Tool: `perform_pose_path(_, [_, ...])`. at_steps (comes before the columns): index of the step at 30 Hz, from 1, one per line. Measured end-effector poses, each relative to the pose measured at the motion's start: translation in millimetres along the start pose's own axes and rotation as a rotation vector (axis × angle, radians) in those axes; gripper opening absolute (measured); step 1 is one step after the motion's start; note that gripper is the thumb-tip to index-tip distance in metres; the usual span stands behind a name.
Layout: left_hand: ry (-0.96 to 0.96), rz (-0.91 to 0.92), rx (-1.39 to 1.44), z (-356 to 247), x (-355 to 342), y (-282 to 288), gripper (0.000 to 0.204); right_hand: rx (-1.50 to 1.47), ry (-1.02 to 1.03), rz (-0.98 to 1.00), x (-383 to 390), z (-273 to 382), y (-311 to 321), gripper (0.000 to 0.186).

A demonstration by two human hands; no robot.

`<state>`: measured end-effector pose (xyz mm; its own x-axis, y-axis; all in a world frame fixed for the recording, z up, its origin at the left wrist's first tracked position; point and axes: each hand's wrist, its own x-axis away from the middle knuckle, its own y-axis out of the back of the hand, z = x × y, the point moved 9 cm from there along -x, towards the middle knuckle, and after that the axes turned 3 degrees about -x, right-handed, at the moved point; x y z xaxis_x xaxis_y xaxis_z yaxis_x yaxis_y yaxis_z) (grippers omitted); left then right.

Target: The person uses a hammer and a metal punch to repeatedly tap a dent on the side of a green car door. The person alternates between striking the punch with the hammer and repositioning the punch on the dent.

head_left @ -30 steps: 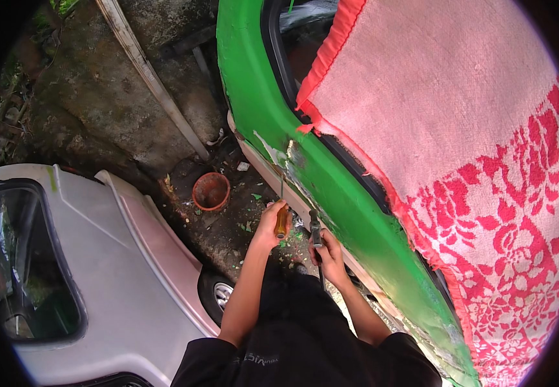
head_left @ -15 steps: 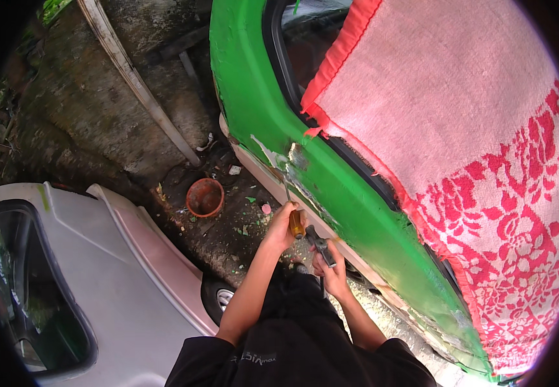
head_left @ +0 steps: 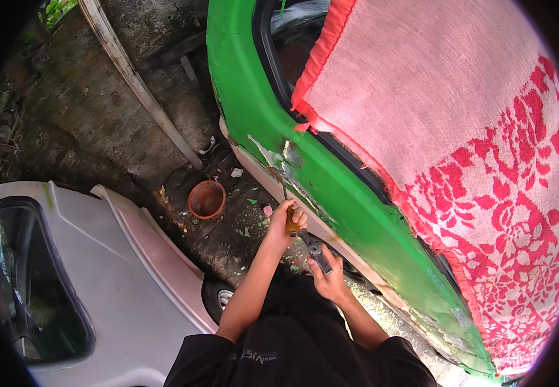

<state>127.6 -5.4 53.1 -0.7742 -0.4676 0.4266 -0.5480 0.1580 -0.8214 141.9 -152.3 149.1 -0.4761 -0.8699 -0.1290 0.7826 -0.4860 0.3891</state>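
My left hand is closed around the amber handle of a screwdriver. The screwdriver's thin shaft points up toward chipped, peeling paint on the green car; its tip appears to meet the panel's damaged lower edge. In my right hand I grip a dark grey metal tool of a kind I cannot make out, perhaps a hammer or pliers. One end of that tool lies close to the butt of the screwdriver handle. Whether the two touch is not clear.
A red and pink patterned towel drapes over the green car at right. To the left stands a silver car. Between them, a reddish-brown pot sits on ground strewn with paint flakes. A long pale strip leans behind.
The metal tool in my right hand has swung round, bringing its narrow end up to the screwdriver's butt. My left hand keeps the screwdriver at the panel. The view has shifted slightly.
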Motion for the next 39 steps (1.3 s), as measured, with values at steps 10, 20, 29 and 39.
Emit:
perform_pose_path(10, [0.004, 0.03, -0.118, -2.4, -4.2, 16.6, 0.031, -0.037, 0.042, 0.158, -1.5, 10.7, -3.9, 0.018])
perform_pose_path(20, [0.066, 0.159, -0.087, 1.5, -10.1, 21.7, 0.019, 0.284, 0.24, 0.204, 1.1, 14.6, -21.0, 0.029])
perform_pose_path(29, [0.07, 0.121, -0.061, -3.1, -8.2, 23.7, 0.022, 0.412, 0.377, 0.14, -1.9, 14.0, -22.5, 0.025])
perform_pose_path(39, [0.086, 0.12, -0.064, -1.7, -9.3, 26.4, 0.022, 0.386, 0.399, 0.139, 10.0, 13.1, -27.1, 0.023])
